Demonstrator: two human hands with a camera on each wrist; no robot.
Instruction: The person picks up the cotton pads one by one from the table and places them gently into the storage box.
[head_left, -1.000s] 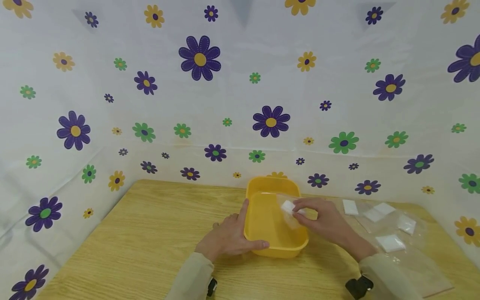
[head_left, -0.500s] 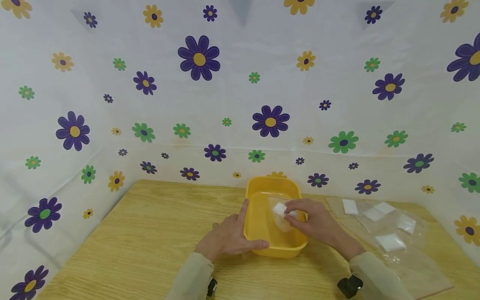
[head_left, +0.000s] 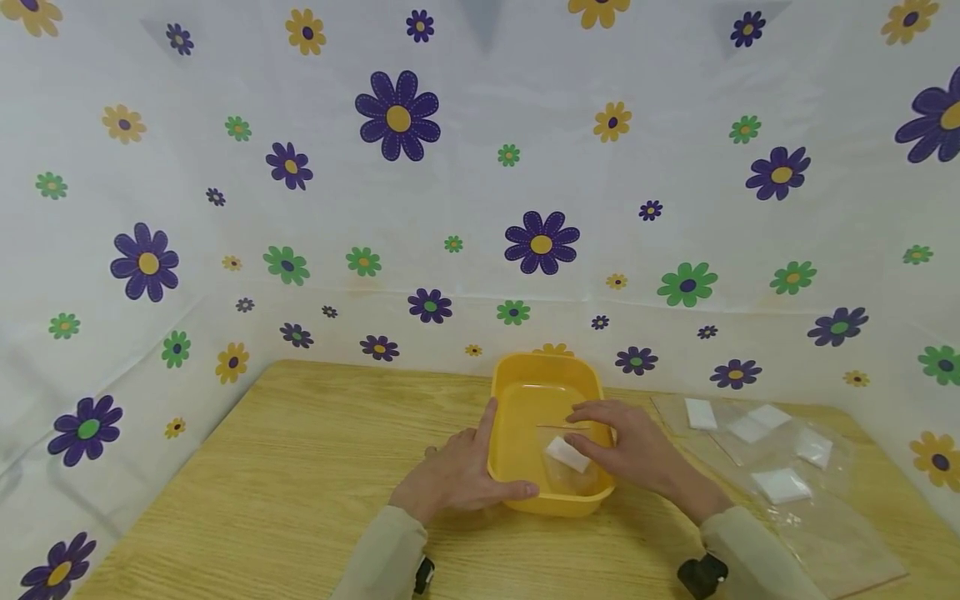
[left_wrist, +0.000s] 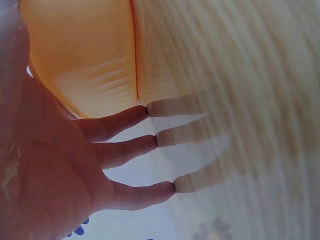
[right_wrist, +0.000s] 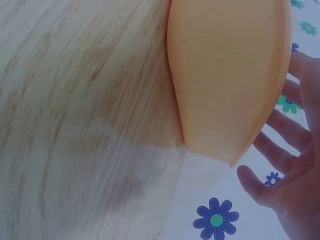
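A yellow plastic tub (head_left: 525,450) stands on the wooden table. My left hand (head_left: 457,475) rests against its left front corner, index finger along the left rim and thumb over the front rim. Three of this hand's fingers (left_wrist: 125,152) stretch out with their tips on the tabletop in the left wrist view. Inside the tub lies a clear plastic bag with a white rectangular piece (head_left: 567,454) in it. My right hand (head_left: 630,446) hovers over the tub's right rim, thumb and fingers parted beside the bag. Its fingers (right_wrist: 287,130) are loose in the right wrist view.
To the right of the tub, several clear bags with white pieces (head_left: 782,486) lie partly overlapping on the table (head_left: 322,467). A flower-patterned white cloth (head_left: 465,183) hangs behind the table and along both sides.
My right hand has moved left with the bag and let go of it; the bag now lies lower in the tub, towards its front. My left hand stays at the rim.
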